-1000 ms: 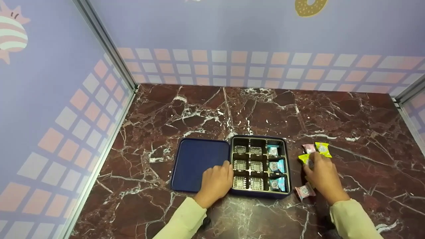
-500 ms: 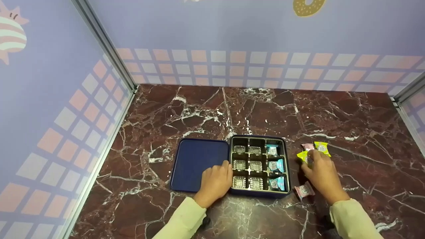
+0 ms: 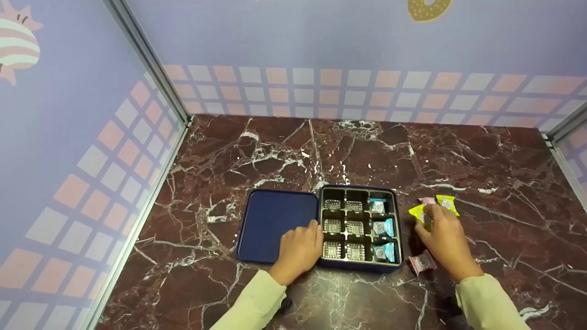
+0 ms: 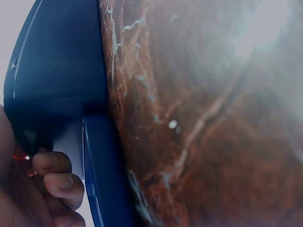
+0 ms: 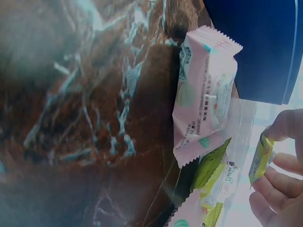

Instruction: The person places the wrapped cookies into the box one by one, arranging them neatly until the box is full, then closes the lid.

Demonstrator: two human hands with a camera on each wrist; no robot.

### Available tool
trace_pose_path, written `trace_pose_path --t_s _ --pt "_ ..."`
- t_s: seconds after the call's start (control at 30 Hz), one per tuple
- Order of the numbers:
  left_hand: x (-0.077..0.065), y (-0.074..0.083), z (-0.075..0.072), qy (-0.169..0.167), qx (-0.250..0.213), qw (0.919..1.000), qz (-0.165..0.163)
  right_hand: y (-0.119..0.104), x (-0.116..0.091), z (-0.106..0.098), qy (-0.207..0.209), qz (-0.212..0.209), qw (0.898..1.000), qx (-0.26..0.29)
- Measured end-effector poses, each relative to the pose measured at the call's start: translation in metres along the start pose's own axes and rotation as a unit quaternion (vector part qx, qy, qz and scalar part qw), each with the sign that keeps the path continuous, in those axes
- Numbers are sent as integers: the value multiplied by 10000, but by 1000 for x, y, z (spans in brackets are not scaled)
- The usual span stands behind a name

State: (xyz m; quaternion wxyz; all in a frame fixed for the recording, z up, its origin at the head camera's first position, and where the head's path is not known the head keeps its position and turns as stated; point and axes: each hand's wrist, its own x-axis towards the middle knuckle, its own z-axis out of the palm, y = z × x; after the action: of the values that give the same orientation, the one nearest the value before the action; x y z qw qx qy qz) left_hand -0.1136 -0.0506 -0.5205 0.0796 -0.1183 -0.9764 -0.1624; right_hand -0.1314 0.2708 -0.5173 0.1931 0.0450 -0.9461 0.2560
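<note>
A navy tin box (image 3: 362, 266) with a nine-compartment tray stands on the table, blue wrapped candies (image 3: 383, 228) filling its right column. My left hand (image 3: 299, 247) grips the tin's left wall, beside the flat navy lid (image 3: 277, 215); in the left wrist view its fingers (image 4: 59, 182) curl at the wall. To the right of the tin, my right hand (image 3: 444, 236) pinches a yellow wrapped candy (image 3: 418, 211) between thumb and fingers. That yellow candy (image 5: 261, 158) appears raised off the table in the right wrist view. My fingers partly cover it.
Another yellow candy (image 3: 446, 204) and a pink candy (image 3: 426, 200) lie just beyond my right hand. A second pink candy (image 3: 422, 262) lies nearer, beside the tin's front right corner. Patterned panels (image 3: 321, 94) border the marble-look table (image 3: 367, 156).
My right hand has shifted slightly left and away from me, carrying the yellow candy a little towards the tin. My left hand has stayed at the tin's wall.
</note>
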Motion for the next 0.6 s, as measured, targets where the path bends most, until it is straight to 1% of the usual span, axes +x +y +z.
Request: trace_pose_path --t_s 0.2,0.43,0.6 --pt "2 1 2 51 -2 10000 3 -2 1 -2 -26 -33 10000 -37" --pt "2 1 -1 -91 -19 10000 -3 -9 3 -2 -32 -80 10000 -29" --pt "2 1 -1 -86 -11 10000 16 -14 4 -3 -16 -141 9999 16"
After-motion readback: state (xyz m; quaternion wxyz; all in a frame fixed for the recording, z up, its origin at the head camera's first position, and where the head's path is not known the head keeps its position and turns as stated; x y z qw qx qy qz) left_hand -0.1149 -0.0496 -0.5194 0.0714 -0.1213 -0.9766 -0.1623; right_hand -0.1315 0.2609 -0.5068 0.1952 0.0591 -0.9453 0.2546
